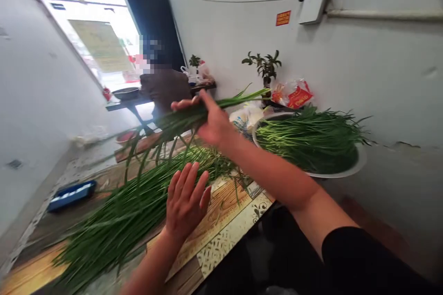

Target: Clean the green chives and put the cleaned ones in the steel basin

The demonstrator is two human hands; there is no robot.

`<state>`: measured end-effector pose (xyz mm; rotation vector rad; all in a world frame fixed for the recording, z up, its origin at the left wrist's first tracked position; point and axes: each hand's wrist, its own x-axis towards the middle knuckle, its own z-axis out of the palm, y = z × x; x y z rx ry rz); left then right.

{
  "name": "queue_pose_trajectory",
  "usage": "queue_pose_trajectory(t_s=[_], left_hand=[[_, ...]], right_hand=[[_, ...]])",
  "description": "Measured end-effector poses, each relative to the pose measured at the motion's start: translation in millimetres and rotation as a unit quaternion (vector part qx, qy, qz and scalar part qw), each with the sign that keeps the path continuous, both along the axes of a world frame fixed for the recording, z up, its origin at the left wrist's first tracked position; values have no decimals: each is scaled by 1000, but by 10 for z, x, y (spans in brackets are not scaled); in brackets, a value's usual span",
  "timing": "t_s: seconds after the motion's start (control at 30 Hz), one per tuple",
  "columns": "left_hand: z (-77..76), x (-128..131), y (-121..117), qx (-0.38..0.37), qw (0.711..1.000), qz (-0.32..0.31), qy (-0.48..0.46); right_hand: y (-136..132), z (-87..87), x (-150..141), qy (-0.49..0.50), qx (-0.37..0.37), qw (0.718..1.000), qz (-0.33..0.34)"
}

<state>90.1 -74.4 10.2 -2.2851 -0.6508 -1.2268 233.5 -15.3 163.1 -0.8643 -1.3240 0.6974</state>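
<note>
A bunch of long green chives (185,117) lies across my right hand (214,122), which grips it in the air over the table. Its pale stem ends point right, and its leaves droop to the left. Below it, my left hand (187,196) is empty, palm down with fingers stretched out, close to a large pile of chives (128,214) spread on the table (224,235). Off to the right, more chives (308,136) rest in a big metal basin (360,161), stems to the left and leaf tips over the rim.
A blue tray (72,196) sits at the table's far left. Behind the basin are a potted plant (265,67) and a red-and-clear plastic package (294,94). Farther back, a person in dark clothing (166,87) is by another table with a wide pan (126,93).
</note>
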Motion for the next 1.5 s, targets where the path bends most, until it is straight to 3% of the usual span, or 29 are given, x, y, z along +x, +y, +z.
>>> queue_pose_trajectory(t_s=[0.07, 0.13, 0.2, 0.3, 0.43, 0.53, 0.63, 0.73, 0.93, 1.0, 1.07, 1.2, 1.27, 1.4, 1.5], left_hand=[[-242, -113, 140, -66, 995, 56, 56], [-408, -230, 240, -146, 977, 136, 72], [-482, -321, 295, -194, 957, 210, 50], [-475, -372, 319, -233, 936, 262, 34], [-443, -326, 299, -256, 928, 267, 33], [-445, -292, 273, -265, 929, 256, 12], [-429, -291, 248, -251, 938, 238, -7], [-401, -293, 231, -226, 950, 216, -15], [-326, -73, 207, -214, 969, 114, -42], [-184, 102, 153, -217, 972, 67, -58], [52, 319, 58, -229, 968, 39, -93], [597, 782, -163, -230, 951, -79, -193], [776, 958, -234, -203, 951, -106, -205], [872, 1089, -282, -140, 964, -160, -161], [863, 1046, -279, -109, 969, -168, -147]], right_hand=[[59, 284, 522, 53, 46, 997, -22], [47, 532, 1129, 18, 105, 991, -75], [-45, 738, 1744, -47, 138, 978, -151], [-320, 946, 2500, -154, 166, 934, -276], [-688, 929, 3014, -302, 158, 850, -402], [-757, 717, 3118, -348, 147, 823, -425], [-700, 546, 3100, -356, 145, 823, -418], [-655, 601, 2977, -328, 150, 841, -403], [-729, 1237, 2281, -231, 204, 888, -341], [-757, 1414, 1958, -212, 228, 900, -304], [-771, 1503, 1624, -197, 239, 908, -283], [-796, 1450, 972, -126, 182, 944, -244], [-811, 1372, 710, -68, 131, 966, -210], [-728, 1188, 468, -1, 85, 983, -160], [-516, 1035, 523, -91, 133, 979, -127]])
